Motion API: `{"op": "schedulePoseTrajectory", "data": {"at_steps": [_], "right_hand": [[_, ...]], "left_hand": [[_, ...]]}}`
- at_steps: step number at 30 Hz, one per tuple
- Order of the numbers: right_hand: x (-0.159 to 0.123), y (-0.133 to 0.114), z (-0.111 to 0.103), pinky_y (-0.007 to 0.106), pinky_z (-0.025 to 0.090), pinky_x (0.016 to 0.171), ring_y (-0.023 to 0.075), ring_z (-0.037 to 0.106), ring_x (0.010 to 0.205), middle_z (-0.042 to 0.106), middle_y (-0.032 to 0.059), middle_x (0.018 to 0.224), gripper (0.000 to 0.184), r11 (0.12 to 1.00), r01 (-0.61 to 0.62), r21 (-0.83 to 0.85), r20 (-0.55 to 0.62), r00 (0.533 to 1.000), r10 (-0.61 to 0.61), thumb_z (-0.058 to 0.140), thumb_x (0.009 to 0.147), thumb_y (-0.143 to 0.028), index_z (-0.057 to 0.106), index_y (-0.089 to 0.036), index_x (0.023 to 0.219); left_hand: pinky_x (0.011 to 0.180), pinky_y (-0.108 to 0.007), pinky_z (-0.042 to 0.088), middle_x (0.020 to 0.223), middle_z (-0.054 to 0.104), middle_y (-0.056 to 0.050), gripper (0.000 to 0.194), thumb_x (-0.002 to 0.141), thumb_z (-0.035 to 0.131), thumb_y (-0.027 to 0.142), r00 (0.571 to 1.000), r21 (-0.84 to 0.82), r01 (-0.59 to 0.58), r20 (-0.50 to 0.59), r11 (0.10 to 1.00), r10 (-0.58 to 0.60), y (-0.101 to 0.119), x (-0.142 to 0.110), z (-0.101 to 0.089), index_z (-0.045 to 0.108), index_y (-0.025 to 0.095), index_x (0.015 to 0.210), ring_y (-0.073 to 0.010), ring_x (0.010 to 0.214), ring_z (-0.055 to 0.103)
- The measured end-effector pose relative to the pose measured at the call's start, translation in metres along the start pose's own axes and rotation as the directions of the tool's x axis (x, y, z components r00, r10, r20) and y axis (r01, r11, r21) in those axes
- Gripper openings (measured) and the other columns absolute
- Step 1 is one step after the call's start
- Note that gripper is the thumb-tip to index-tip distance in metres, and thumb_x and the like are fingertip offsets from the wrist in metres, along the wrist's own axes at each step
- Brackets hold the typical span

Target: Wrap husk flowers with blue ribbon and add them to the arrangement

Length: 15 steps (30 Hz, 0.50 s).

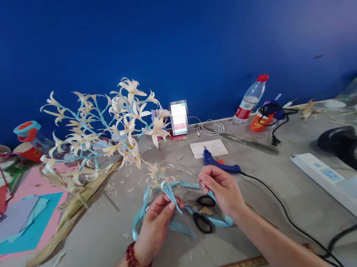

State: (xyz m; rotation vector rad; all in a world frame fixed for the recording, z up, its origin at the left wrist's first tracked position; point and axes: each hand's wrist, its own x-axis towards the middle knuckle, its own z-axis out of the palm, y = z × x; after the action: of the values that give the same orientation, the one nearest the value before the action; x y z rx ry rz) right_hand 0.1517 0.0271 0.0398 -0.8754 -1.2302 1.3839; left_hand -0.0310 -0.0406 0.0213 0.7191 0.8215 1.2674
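My left hand [155, 227] pinches the stem of a small cream flower [158, 174], wrapped in light blue ribbon [181, 225]. The ribbon loops loosely on the table around both hands. My right hand [219, 188] is closed in a pinch just right of the flower, fingertips pointing left; what it holds is too fine to name. Black-handled scissors [204, 214] lie between my hands. A blue glue gun [220, 165] rests just beyond my right hand, its black cord [290, 219] trailing to the right.
A large bouquet of cream flowers [104, 123] on blue stems stands at back left, dried husks [75, 211] below it. Coloured paper sheets [17, 221] lie far left. A water bottle [250, 100], white power strip [320, 173], phone [179, 117] and wires [252, 143] fill the back and right.
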Motion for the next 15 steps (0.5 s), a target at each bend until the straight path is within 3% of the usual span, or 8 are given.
{"op": "schedulePoseTrajectory", "data": {"at_steps": [7,15], "right_hand": [[0.0030,-0.0023,0.0023,0.025,0.043,0.059,0.0125,0.052,0.062,0.064,0.0019,0.074,0.023,0.995,-0.088,-0.039,0.063,0.994,0.091,0.070,0.079,-0.040,0.068,-0.018,0.084],[-0.0024,0.0038,0.0070,0.021,0.030,0.049,0.0081,0.038,0.051,0.050,-0.0054,0.056,0.034,0.990,-0.136,-0.045,0.025,0.990,0.137,0.079,0.069,-0.043,0.056,-0.018,0.066]], "left_hand": [[0.075,-0.024,0.042,0.080,0.069,-0.003,0.016,0.078,0.073,0.032,0.998,-0.008,0.057,-0.021,0.998,-0.058,-0.0028,0.0020,-0.0012,0.069,0.017,0.084,-0.0136,0.076,0.060],[0.079,-0.025,0.043,0.082,0.069,-0.003,0.015,0.078,0.074,0.029,0.998,-0.034,0.063,-0.008,0.997,-0.064,-0.0036,0.0007,-0.0010,0.068,0.017,0.086,-0.0137,0.079,0.061]]}}
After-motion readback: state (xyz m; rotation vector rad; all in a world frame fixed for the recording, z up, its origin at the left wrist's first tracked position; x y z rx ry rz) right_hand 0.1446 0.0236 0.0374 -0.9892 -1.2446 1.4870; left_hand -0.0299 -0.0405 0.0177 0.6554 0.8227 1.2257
